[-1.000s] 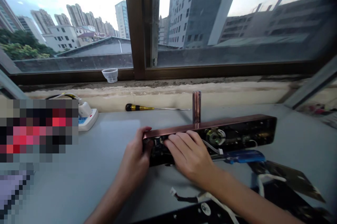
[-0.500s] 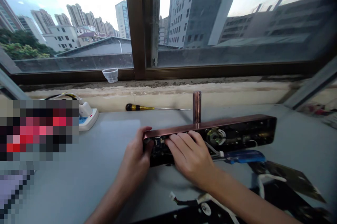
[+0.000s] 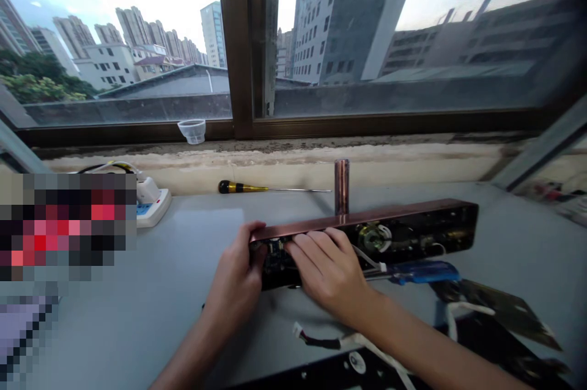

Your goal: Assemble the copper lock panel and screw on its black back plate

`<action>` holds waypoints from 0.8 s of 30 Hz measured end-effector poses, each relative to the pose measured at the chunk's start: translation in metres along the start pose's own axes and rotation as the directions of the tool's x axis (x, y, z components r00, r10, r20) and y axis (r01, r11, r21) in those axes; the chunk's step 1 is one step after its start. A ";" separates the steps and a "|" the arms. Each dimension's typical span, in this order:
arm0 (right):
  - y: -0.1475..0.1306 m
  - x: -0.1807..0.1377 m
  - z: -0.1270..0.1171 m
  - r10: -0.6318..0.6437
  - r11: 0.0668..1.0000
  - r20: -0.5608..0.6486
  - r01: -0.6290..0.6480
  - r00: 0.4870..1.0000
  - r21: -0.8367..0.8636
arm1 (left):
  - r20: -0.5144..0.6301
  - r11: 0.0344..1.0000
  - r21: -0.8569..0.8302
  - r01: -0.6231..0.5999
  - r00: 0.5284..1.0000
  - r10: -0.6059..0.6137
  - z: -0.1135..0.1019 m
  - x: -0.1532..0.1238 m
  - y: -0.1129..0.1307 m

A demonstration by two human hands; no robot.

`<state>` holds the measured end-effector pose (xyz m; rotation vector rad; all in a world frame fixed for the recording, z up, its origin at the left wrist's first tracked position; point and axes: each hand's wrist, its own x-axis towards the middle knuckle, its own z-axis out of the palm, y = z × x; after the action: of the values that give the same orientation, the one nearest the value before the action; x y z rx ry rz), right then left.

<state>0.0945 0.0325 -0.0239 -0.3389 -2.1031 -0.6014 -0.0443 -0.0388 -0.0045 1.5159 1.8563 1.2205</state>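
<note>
A long copper-coloured housing stands on edge, its open black side towards me and electronics inside. My left hand grips its left end, thumb on the open side and fingers behind. My right hand has its bent fingers pressed together inside the open side, gripping near the top edge; the fingertips are partly hidden. Between the hands shows a small circuit board. A copper-coloured tube rises behind the housing. In front lies a screwdriver with a blue handle, its shaft running behind my right hand.
A yellow-and-black screwdriver lies by the wall. At the left is a white power strip with plugs. Black panels and a white-sleeved cable lie in front. A clear plastic cup sits on the window ledge.
The right end of the housing and the blue-handled screwdriver have shifted slightly left. Both hands keep nearly the same hold.
</note>
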 end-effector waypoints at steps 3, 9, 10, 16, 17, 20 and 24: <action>0.000 -0.001 0.001 -0.009 1.000 0.003 0.009 1.000 0.006 | 0.003 1.000 -0.002 0.010 1.000 -0.010 0.000 0.000 0.000; -0.001 0.001 -0.003 -0.074 0.997 0.047 0.075 0.996 -0.024 | 0.024 1.000 0.017 -0.010 1.000 0.010 -0.002 0.002 0.001; -0.001 0.001 -0.005 -0.087 0.996 0.059 0.089 0.994 -0.031 | 0.024 1.000 0.017 -0.009 1.000 0.009 -0.002 0.002 0.001; -0.003 -0.004 -0.010 -0.144 0.988 0.101 0.149 0.984 -0.038 | 0.032 1.000 0.002 0.010 0.999 -0.010 -0.003 0.001 0.002; -0.004 -0.006 -0.011 -0.149 0.987 0.114 0.154 0.982 -0.044 | 0.033 1.000 -0.002 0.012 0.999 -0.012 -0.003 0.000 0.002; -0.005 -0.010 -0.014 -0.166 0.982 0.154 0.178 0.974 -0.068 | 0.031 1.000 -0.017 0.013 0.999 -0.013 -0.002 -0.001 0.002; -0.004 -0.014 -0.015 -0.190 0.979 0.173 0.199 0.966 -0.036 | 0.026 1.000 -0.018 0.008 1.000 -0.008 -0.001 -0.002 0.002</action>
<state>0.1103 0.0208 -0.0294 -0.2198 -2.3044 -0.7680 -0.0434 -0.0408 -0.0028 1.5059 1.8282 1.2058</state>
